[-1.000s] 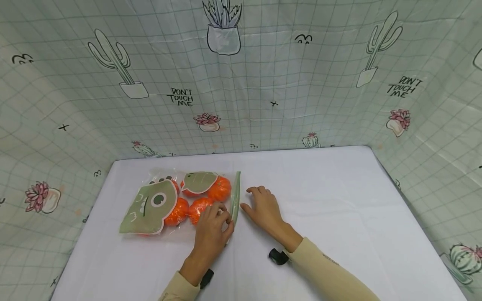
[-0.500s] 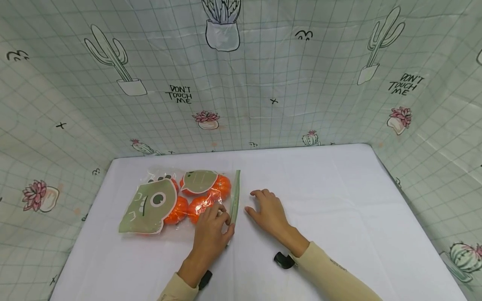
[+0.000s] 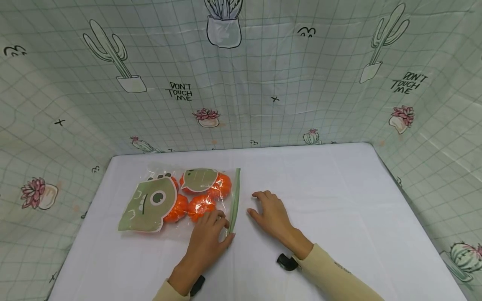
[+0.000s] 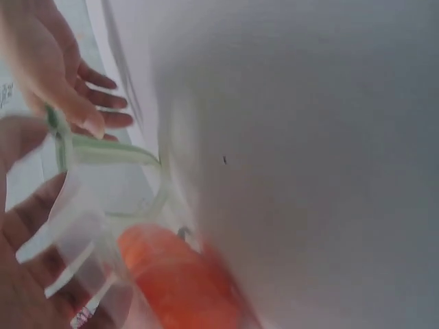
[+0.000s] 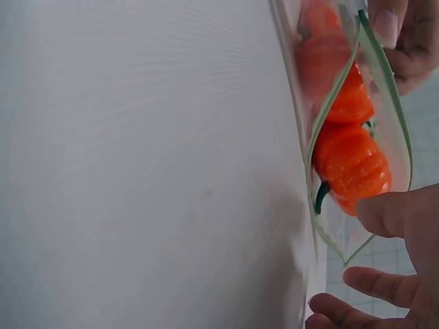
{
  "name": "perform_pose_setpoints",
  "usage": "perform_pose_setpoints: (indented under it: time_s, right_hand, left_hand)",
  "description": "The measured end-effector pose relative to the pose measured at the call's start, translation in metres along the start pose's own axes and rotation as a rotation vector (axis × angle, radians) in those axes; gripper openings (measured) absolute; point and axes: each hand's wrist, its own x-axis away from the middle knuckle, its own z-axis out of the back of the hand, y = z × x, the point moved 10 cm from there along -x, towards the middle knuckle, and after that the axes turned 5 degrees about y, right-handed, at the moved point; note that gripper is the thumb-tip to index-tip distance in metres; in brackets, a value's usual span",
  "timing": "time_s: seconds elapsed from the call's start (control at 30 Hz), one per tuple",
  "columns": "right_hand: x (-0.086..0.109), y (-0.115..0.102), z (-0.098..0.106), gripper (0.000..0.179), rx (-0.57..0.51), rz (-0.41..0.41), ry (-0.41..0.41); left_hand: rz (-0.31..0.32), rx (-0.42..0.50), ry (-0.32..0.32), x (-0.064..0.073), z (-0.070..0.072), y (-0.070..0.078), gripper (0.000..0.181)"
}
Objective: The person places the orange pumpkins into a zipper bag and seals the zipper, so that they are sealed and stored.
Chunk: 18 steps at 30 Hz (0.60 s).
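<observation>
A clear zip bag [image 3: 180, 228] with green cartoon prints and a green zip edge [image 3: 235, 200] lies on the left of the table, holding several small orange pumpkins [image 3: 201, 205]. My left hand [image 3: 207, 240] is at the bag's near right corner, thumb and fingers pinching its edge. The right wrist view shows the bag's mouth [image 5: 405, 130] gaping, one pumpkin [image 5: 350, 164] with a dark green stem just inside. My right hand [image 3: 272, 215] is right of the zip edge with nothing in it, fingers loosely bent and thumb apart.
A white cloth covers the table [image 3: 331, 200]. Behind and at the sides hangs a pale grid-patterned curtain [image 3: 256, 75] with cactus drawings. Black wrist cameras [image 3: 287, 262] sit under both wrists.
My right hand has drawn a little to the right, away from the bag. My left hand has slid slightly toward me, its thumb farther from the fingers. The bag stays in place.
</observation>
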Motion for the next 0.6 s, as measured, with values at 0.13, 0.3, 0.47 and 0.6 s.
perform_pose_setpoints:
  time_s: [0.13, 0.3, 0.47, 0.6]
  right_hand:
    - [0.002, 0.001, 0.002, 0.043, 0.008, 0.000, -0.002]
    - [0.005, 0.002, 0.003, 0.043, 0.006, -0.009, -0.013]
    - [0.009, 0.000, 0.003, 0.043, -0.007, -0.016, -0.025]
    - [0.013, -0.002, 0.003, 0.042, -0.015, -0.016, -0.036]
  left_hand:
    - [-0.032, -0.009, -0.081, 0.007, -0.003, 0.001, 0.042]
    - [-0.086, -0.043, -0.137, 0.014, -0.003, 0.003, 0.054]
    - [-0.174, -0.122, -0.091, 0.018, 0.003, 0.007, 0.055]
    - [-0.226, -0.164, -0.043, 0.020, 0.006, 0.009, 0.052]
